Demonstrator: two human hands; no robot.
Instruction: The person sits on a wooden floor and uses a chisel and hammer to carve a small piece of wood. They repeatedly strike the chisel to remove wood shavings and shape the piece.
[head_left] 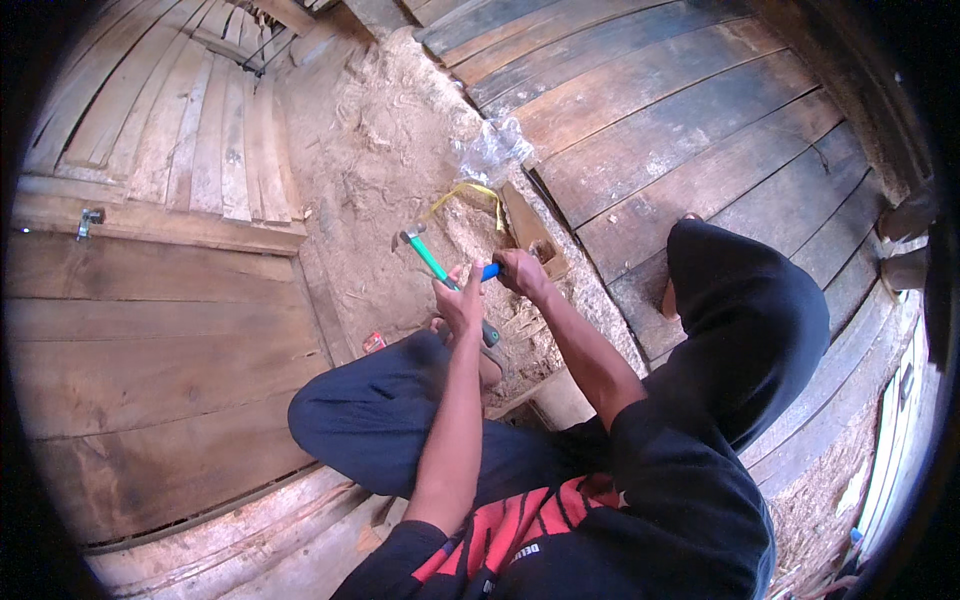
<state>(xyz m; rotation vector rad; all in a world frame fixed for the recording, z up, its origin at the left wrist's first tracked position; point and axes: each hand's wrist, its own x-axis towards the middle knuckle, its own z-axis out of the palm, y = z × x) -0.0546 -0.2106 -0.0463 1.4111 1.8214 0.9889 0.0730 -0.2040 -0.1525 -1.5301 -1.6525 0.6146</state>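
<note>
Two hands, two tools, right in the middle of the shot. The left hand (462, 300) is wrapped snug round the green handle of a claw hammer (430, 258), whose metal head sits up at about 10 o'clock from the fist, raised off the ground. The right hand (517, 270) is closed round a blue-handled tool (490, 271), probably a chisel or punch, though the working end is hidden behind the fingers, so I can't tell for sure. Both hands are near touching, just above a narrow piece of wood (530, 235) lying on the sawdust-covered floor (380, 170) at roughly 1 o'clock from them.

If you ask me, the trick at this point is keeping the blue tool steady and square to the wood, then letting the hammer drop from the wrist in short taps instead of big swings, since the hands are so close together. A miss would land on the knuckles.

Moving outward: a yellow strip (470, 195), looks like a tape measure, curls at 12 o'clock, with a crumpled clear plastic bag (492, 148) just beyond it. A small red object (374, 342) lies at 8 o'clock by the person's dark-trousered knee. Big weathered wooden panel (150, 360) at 9 o'clock, with a metal latch (90, 220) near its top edge, and dark planks (680, 130) run off toward 2 o'clock.
</note>
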